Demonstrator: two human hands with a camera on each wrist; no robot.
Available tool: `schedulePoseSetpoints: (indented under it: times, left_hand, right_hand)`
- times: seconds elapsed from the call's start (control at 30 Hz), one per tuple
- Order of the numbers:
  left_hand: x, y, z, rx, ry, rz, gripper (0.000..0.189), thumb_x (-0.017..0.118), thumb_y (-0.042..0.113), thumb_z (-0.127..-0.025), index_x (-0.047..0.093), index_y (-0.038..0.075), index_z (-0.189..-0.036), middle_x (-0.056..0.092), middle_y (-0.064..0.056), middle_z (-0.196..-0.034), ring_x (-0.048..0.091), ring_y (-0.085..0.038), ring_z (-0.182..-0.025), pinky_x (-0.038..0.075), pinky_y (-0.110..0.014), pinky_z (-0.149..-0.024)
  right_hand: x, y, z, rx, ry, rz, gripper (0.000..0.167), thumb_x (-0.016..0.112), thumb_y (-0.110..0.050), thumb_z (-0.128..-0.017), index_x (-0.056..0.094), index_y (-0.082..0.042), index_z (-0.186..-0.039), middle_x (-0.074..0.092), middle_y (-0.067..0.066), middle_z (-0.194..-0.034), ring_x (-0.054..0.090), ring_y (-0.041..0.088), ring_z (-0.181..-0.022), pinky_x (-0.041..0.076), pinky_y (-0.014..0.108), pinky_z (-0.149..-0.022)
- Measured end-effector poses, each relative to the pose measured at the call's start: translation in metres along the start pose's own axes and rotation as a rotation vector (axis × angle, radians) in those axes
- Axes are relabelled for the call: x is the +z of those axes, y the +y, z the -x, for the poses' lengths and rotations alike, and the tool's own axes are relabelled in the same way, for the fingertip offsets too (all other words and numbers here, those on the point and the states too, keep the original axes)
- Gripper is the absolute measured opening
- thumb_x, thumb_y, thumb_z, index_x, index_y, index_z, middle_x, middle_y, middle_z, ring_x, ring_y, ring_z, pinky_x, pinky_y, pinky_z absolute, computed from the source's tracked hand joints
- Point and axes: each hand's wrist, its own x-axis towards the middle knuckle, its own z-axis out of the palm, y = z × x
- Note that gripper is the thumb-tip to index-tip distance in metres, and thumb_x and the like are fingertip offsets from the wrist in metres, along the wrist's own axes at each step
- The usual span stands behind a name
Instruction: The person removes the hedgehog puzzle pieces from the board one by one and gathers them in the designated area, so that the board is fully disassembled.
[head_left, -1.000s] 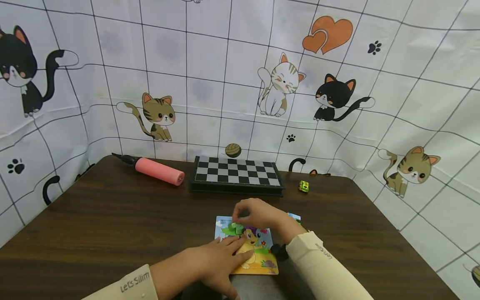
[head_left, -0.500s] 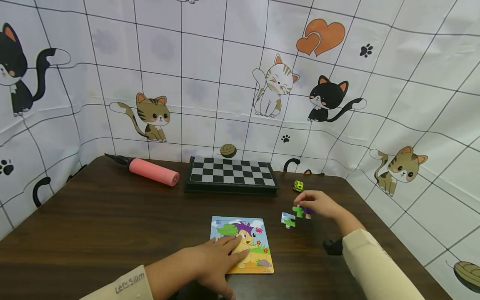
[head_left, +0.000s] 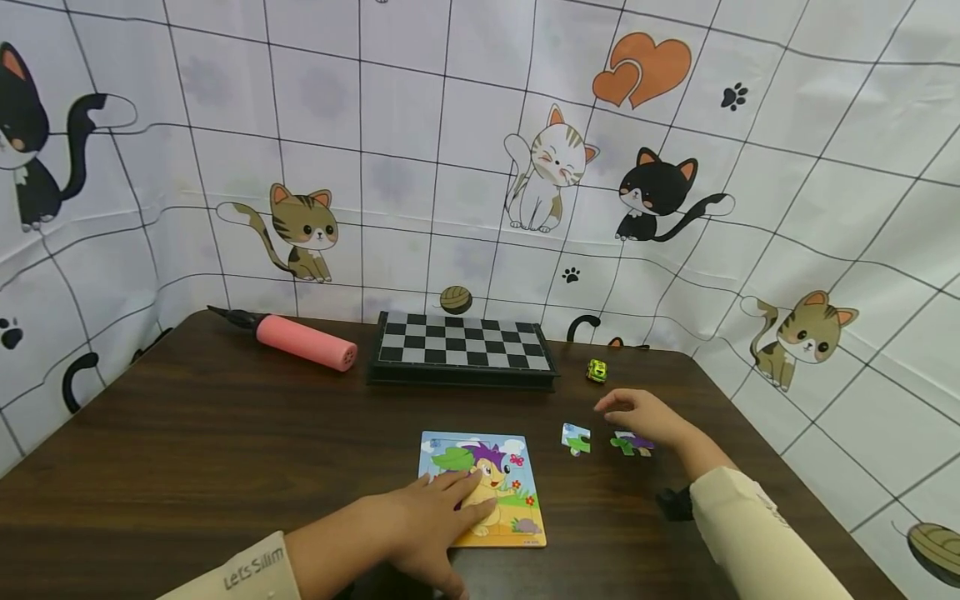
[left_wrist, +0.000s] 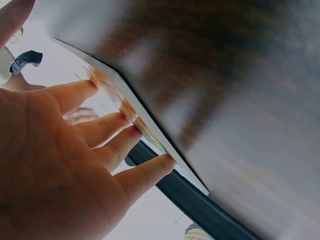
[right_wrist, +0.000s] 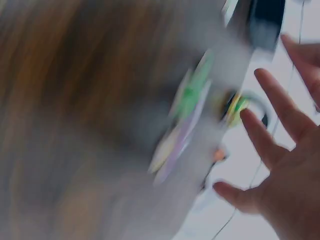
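Observation:
My left hand lies with spread fingers across the lower left of a picture puzzle showing a yellow animal with purple hair. In the left wrist view, its straight fingertips press on the face of the puzzle close to its edge. On the table to the right lie two jigsaw pieces: a blue and green one and a green and purple one. Just over the second piece hovers my right hand, holding nothing. The right wrist view, blurred, shows its fingers extended beside that jigsaw piece.
Behind the puzzle stands a black folding chessboard. A pink hand pump lies at the back left, and a small yellow-green toy car sits at the back right. A cat-patterned curtain hangs behind the dark wooden table.
My right hand has moved from over the puzzle to the right, carrying the green and purple jigsaw piece, and has let it go on the table. My left hand keeps its place.

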Motion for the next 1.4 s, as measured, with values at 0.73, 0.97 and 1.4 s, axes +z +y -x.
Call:
schedulePoseSetpoints:
  times: [0.73,0.97,1.4]
  left_hand:
    - [-0.004,0.004,0.001,0.016,-0.008,-0.001,0.086,0.07,0.063,-0.08,0.037,0.034,-0.153,0.023,0.003,-0.162,0.021,-0.022,-0.148,0.026,-0.055,-0.115]
    - [-0.003,0.004,0.001,0.01,-0.009,-0.003,0.086,0.07,0.064,-0.08,0.036,0.034,-0.153,0.023,0.003,-0.162,0.02,-0.022,-0.149,0.026,-0.055,-0.115]
    - [-0.003,0.001,0.0,0.015,-0.018,0.009,0.087,0.07,0.064,-0.08,0.035,0.033,-0.154,0.023,0.002,-0.162,0.019,-0.023,-0.149,0.026,-0.056,-0.115]
  right_hand:
    - [0.07,-0.103,-0.028,-0.16,-0.324,0.33,0.027,0.084,-0.034,-0.08,0.069,-0.043,-0.101,0.025,0.011,-0.161,0.016,0.041,-0.146,0.016,0.072,-0.108]
    - [0.072,-0.106,-0.031,-0.129,-0.33,0.328,0.026,0.085,-0.034,-0.078,0.068,-0.038,-0.097,0.031,0.01,-0.157,0.021,0.039,-0.144,0.021,0.067,-0.109]
    - [0.082,-0.108,-0.025,-0.242,-0.217,0.247,0.018,0.08,-0.023,-0.085,0.065,-0.034,-0.088,0.058,-0.012,-0.114,0.048,0.02,-0.118,0.024,0.062,-0.106]
